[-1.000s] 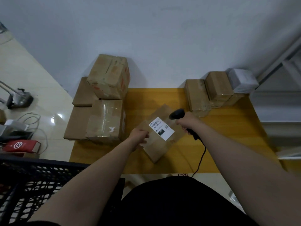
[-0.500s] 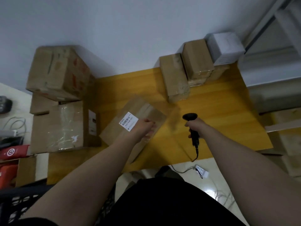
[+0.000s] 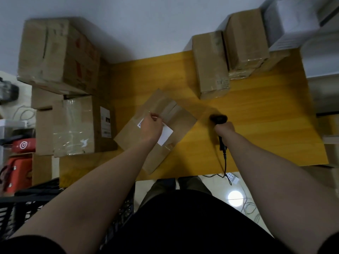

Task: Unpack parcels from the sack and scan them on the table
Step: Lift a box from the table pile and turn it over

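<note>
A flat brown cardboard parcel [image 3: 176, 116] lies at an angle in the middle of the yellow wooden table [image 3: 256, 125]. My left hand [image 3: 151, 128] rests on its top face and covers part of its white label [image 3: 167, 133]. To the right of the parcel, my right hand [image 3: 224, 128] grips the handle of a black barcode scanner [image 3: 218, 118]. The scanner's head points away from me, and its cable runs down over the table's front edge. No sack is visible.
Stacked cardboard boxes [image 3: 58, 54] and a taped box [image 3: 73, 125] fill the table's left end. Two upright boxes [image 3: 211, 65] and a white box [image 3: 289, 21] stand at the back right. A black crate [image 3: 27, 202] is at the lower left, and a power strip [image 3: 233, 177] lies on the floor.
My right hand drew the scanner away from the label to the right of the parcel. My left hand moved from the parcel's edge onto its top, over the label. The view tilted down.
</note>
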Available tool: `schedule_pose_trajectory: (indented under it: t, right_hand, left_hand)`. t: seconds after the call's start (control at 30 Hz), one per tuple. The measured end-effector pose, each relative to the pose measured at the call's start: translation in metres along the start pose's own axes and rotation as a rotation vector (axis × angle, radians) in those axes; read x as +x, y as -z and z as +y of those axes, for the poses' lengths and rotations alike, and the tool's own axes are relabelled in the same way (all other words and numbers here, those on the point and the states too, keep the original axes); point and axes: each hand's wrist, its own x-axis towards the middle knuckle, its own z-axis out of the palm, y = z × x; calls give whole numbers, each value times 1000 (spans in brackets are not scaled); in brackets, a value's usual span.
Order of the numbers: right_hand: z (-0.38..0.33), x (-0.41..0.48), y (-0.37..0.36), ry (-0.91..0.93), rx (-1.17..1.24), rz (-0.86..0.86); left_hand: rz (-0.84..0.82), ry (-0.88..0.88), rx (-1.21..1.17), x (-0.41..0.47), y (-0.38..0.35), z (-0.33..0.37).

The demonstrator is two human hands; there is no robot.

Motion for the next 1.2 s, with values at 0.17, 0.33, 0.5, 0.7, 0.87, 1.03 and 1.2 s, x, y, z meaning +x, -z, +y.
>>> schedule_pose_trajectory:
  t: [0.17, 0.33, 0.5, 0.7, 0.87, 1.03, 1.2]
  right_hand:
    - [-10, -23, -24, -122, -43, 236]
    - [-11, -52, -59, 35, -158, 315]
    - [4, -82, -100, 28, 140, -144]
    - [38, -88, -116, -58, 394, -158]
    - [52, -85, -122, -68, 472, -110]
    - [58, -92, -125, 10, 413, -82]
    - [77, -108, -105, 93, 402, -96]
  left_hand:
    - [87, -159, 199, 17, 33, -11]
    - [-28, -138, 385, 45, 66, -26]
    - [-295, -93, 296, 61, 81, -61]
    - [-486, 191, 39, 39, 70, -99]
    - [-446, 172, -106, 25, 55, -119]
    - [-391, 212, -123, 6, 49, -125]
    - [-319, 183, -204, -32, 46, -132]
